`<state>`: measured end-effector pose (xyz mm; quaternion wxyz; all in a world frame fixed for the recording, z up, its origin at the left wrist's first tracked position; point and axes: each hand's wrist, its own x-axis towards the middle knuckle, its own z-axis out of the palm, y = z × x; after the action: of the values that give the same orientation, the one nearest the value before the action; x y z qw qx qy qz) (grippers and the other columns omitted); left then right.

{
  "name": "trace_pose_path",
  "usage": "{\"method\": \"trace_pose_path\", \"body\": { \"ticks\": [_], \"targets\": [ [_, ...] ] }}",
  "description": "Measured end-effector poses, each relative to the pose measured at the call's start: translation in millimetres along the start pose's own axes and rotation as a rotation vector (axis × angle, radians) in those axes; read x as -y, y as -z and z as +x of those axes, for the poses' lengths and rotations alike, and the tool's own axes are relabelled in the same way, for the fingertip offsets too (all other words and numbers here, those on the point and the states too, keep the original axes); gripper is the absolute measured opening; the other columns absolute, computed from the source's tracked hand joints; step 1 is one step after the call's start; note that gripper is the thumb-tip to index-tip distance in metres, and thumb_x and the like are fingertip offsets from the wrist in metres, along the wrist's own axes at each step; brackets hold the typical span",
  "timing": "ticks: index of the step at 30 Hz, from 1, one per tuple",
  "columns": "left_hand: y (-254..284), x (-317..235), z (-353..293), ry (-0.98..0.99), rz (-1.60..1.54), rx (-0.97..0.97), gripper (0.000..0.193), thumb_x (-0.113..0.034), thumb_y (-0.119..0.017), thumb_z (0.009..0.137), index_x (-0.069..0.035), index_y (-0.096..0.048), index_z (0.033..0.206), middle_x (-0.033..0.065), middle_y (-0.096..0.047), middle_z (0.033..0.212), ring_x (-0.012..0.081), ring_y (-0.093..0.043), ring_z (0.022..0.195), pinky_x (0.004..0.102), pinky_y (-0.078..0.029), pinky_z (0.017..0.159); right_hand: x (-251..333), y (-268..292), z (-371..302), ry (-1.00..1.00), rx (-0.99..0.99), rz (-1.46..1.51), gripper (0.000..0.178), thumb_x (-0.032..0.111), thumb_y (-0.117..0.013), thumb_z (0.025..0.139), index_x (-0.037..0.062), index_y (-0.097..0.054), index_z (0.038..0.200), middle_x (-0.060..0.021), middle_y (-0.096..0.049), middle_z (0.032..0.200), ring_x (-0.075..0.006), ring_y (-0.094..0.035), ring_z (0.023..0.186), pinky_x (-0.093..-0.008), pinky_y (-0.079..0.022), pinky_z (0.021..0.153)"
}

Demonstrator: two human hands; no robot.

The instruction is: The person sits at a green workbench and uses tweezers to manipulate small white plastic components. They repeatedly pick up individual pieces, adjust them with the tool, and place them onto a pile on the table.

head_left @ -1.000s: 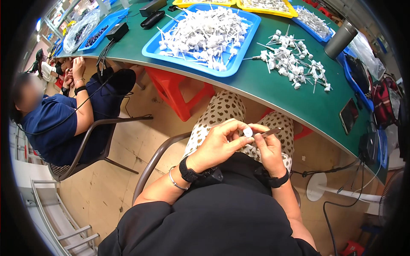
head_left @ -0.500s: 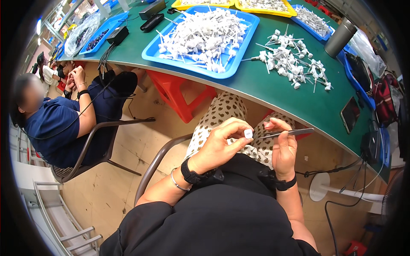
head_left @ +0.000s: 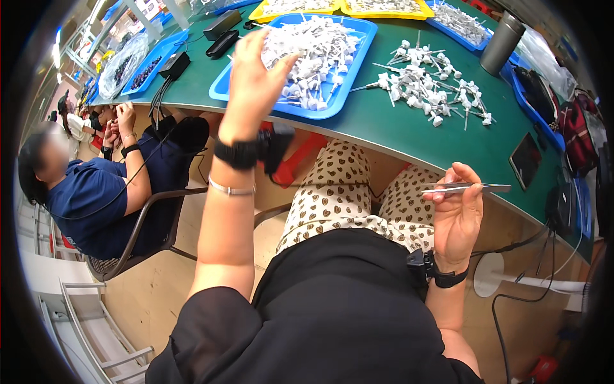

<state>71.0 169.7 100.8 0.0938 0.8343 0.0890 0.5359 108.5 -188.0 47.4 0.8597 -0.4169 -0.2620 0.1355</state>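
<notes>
the green table (head_left: 486, 147) takes up the upper part of the view, and on it sits a blue tray (head_left: 313, 115), its near rim close to the table's edge. in the tray lies a tangled heap of white pieces (head_left: 320, 48); a smaller loose cluster (head_left: 419, 86) lies to its right, straight on the tabletop. the left hand (head_left: 251, 86) is over the tray's left side, thumb and fingers spread apart; whether the fingertips touch the heap, i cannot tell. the right hand (head_left: 455, 221), well apart and near the table's edge, pinches slim grey tweezers (head_left: 495, 188) between thumb and fingers, their points toward the left with nothing seen between them. each single piece (head_left: 437, 120) looks light and stiff, probably hard plastic, a blocky head on a thin stem. the head seems the best place to pinch, though perhaps a little slippery; the stem could bend or snag on its neighbours if pulled
</notes>
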Motion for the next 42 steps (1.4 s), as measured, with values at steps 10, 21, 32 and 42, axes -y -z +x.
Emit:
{"method": "trace_pose_path", "body": {
  "ticks": [10, 21, 32, 42],
  "targets": [
    [-65.3, -115.6, -10.8, -0.195, 0.153, 0.667, 0.011, -0.003, -0.060, 0.082, 0.002, -0.070, 0.087, 0.0201, -0.067, 0.096, 0.0354, -0.066, 0.091, 0.0436, -0.054, 0.078, 12.0, 7.4, 1.5, 0.007, -0.065, -0.008, 0.041, 0.032, -0.043, 0.107, -0.0048, -0.055, 0.123, -0.0127, -0.056, 0.105, -0.0207, -0.067, 0.086, -0.0391, -0.061, 0.082],
    [-94.9, -99.2, 3.2, -0.084, 0.101, 0.618, 0.013, -0.005, -0.056, 0.083, 0.003, -0.065, 0.082, 0.0247, -0.068, 0.083, 0.0412, -0.068, 0.081, 0.0471, -0.055, 0.073, 14.9, 1.1, 1.0, 0.019, -0.005, 0.026, 0.028, 0.019, -0.053, 0.104, -0.0026, -0.057, 0.121, -0.0132, -0.063, 0.109, -0.0237, -0.069, 0.093, -0.0430, -0.058, 0.090],
    [15.0, -149.4, -91.7, 0.613, -0.990, 0.667, 0.018, -0.006, -0.058, 0.100, 0.003, -0.063, 0.114, 0.0043, -0.068, 0.092, 0.0086, -0.065, 0.073, 0.0237, -0.054, 0.066, 16.4, -8.2, -5.5, -0.068, 0.051, 0.093, 0.030, 0.011, -0.066, 0.095, -0.0033, -0.059, 0.120, -0.0186, -0.067, 0.112, -0.0267, -0.069, 0.099, -0.0424, -0.059, 0.089],
    [26.0, -145.6, -157.0, 0.843, -1.244, 0.624, 0.014, -0.001, -0.064, 0.095, 0.001, -0.065, 0.109, 0.0041, -0.064, 0.098, 0.0094, -0.065, 0.080, 0.0227, -0.054, 0.070, -14.2, -20.4, -20.1, -0.134, 0.090, -0.108, 0.027, 0.004, -0.066, 0.094, -0.0053, -0.059, 0.119, -0.0180, -0.068, 0.112, -0.0265, -0.068, 0.104, -0.0377, -0.056, 0.093]
  ]
}}
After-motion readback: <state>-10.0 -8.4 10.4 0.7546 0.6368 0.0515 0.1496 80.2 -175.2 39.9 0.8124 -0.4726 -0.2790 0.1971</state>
